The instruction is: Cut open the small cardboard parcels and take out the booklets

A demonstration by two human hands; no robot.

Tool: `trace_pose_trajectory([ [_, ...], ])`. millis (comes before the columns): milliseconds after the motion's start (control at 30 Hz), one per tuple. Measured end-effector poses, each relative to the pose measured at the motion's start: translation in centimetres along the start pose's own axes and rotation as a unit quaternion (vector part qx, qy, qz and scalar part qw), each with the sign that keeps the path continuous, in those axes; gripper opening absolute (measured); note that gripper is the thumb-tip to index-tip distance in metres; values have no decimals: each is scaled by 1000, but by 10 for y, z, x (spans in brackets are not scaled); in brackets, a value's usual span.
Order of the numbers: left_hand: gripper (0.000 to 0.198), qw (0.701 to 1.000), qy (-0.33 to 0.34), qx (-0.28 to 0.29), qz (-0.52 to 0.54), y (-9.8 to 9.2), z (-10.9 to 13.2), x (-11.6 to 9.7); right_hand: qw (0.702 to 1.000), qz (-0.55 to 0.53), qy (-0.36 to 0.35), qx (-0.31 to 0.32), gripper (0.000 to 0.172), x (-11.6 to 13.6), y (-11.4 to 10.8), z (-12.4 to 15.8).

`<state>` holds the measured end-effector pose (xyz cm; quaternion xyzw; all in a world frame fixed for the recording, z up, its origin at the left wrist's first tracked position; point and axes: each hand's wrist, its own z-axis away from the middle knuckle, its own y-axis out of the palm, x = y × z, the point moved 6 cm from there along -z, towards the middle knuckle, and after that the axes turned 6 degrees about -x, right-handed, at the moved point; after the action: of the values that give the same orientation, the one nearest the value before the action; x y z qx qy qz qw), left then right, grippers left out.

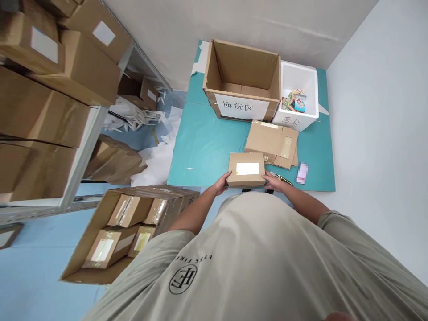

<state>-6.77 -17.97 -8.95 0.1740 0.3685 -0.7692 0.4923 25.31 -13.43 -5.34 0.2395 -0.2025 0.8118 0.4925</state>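
Note:
Both of my hands hold a small closed cardboard box (246, 180) at the front edge of the teal table (207, 142). A white label lies on its top. My left hand (221, 183) grips the left end, and my right hand (272, 182) grips the right end. Flattened cardboard (264, 138) lies just behind the box, with tape on it. Close to my right hand is a yellow and black utility knife (283, 179). A blurred pinkish item (302, 173) rests further right.
At the table's back stand a large open carton (245, 107) and a white foam box (301, 76) holding colourful packets. On the floor at left is an open carton (90, 232) with several taped boxes. A shelf (76, 165) of boxes rises beyond it. A wall (374, 133) borders the right.

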Motion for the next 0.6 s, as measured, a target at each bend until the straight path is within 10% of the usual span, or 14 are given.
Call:
trace_pose_trajectory([
  [200, 98, 970, -199, 67, 123, -8, 8, 4, 991, -21, 128, 18, 92, 6, 3, 4],
  [367, 88, 983, -173, -11, 53, -34, -11, -32, 994, -51, 95, 26, 106, 30, 5, 3],
  [600, 67, 987, -154, -7, 33, -38, -23, -52, 990, 119, -34, -66, 83, 57, -14, 8],
])
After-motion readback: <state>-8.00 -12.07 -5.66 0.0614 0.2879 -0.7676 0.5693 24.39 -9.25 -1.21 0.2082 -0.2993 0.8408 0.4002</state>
